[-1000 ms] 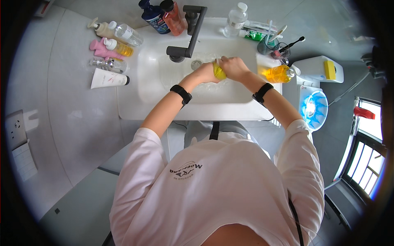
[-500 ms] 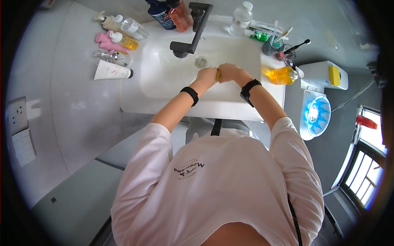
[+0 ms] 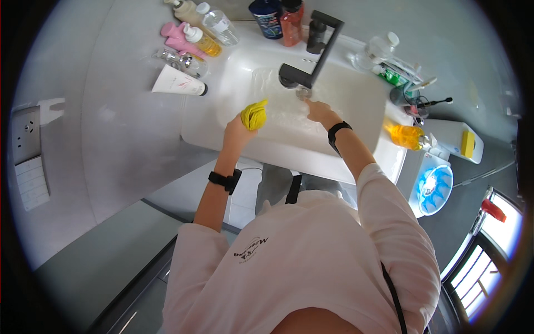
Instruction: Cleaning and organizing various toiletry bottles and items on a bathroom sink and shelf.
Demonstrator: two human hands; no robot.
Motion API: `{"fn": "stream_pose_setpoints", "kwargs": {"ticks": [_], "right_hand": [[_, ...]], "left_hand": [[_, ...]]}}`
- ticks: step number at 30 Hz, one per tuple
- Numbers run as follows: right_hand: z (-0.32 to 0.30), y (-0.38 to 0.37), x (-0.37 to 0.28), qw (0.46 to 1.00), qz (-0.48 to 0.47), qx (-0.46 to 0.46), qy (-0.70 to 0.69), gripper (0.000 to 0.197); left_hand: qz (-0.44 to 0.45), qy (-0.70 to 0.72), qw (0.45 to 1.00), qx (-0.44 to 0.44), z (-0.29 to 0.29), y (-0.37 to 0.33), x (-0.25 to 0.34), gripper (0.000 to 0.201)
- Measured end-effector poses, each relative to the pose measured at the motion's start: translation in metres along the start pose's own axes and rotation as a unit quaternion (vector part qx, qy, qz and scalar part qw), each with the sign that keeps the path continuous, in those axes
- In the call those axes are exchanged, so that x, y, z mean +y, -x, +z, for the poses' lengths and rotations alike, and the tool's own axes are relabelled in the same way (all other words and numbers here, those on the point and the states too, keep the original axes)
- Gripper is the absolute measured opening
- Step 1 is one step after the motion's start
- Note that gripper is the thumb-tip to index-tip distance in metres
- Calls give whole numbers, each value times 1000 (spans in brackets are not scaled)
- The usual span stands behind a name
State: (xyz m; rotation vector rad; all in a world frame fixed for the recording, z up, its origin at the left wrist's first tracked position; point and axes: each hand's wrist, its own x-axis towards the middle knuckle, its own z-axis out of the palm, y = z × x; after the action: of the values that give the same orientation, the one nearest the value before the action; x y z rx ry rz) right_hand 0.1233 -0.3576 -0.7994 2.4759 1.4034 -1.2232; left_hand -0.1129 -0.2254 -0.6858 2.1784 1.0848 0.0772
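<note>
My left hand point(image 3: 238, 135) is closed around a bunched yellow cloth point(image 3: 254, 116) above the near left rim of the white sink point(image 3: 208, 136). The cloth bulges out beyond my fingers. Inside the basin, my right hand point(image 3: 322, 111) reaches under the black faucet point(image 3: 303, 77) with a finger stretched out to the round drain plug point(image 3: 303, 93). I cannot tell whether the fingertip touches the plug. That hand shows nothing in its grip; its other fingers are partly hidden. The basin's bottom looks wet.
Left of the basin stand several bottles and a white squeeze tube point(image 3: 179, 82). A blue bottle point(image 3: 266, 19) and a red bottle point(image 3: 291, 25) flank the faucet. On the right are a toothbrush cup point(image 3: 401, 96), an orange pump bottle point(image 3: 406, 135) and a toilet tank point(image 3: 453, 136).
My hands, together on the yellow cloth before, have parted. The left has drawn the cloth left and nearer; the right has let go and moved to the drain. The view has shifted.
</note>
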Motion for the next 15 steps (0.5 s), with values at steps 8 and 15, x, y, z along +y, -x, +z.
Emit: {"fn": "stream_pose_setpoints", "kwargs": {"ticks": [8, 15], "right_hand": [[6, -25, -4, 998, 53, -2, 33, 55], [2, 11, -9, 988, 101, 100, -61, 48]], "left_hand": [[-73, 78, 993, -55, -22, 13, -25, 42], [-34, 126, 986, -100, -33, -5, -18, 44]]}}
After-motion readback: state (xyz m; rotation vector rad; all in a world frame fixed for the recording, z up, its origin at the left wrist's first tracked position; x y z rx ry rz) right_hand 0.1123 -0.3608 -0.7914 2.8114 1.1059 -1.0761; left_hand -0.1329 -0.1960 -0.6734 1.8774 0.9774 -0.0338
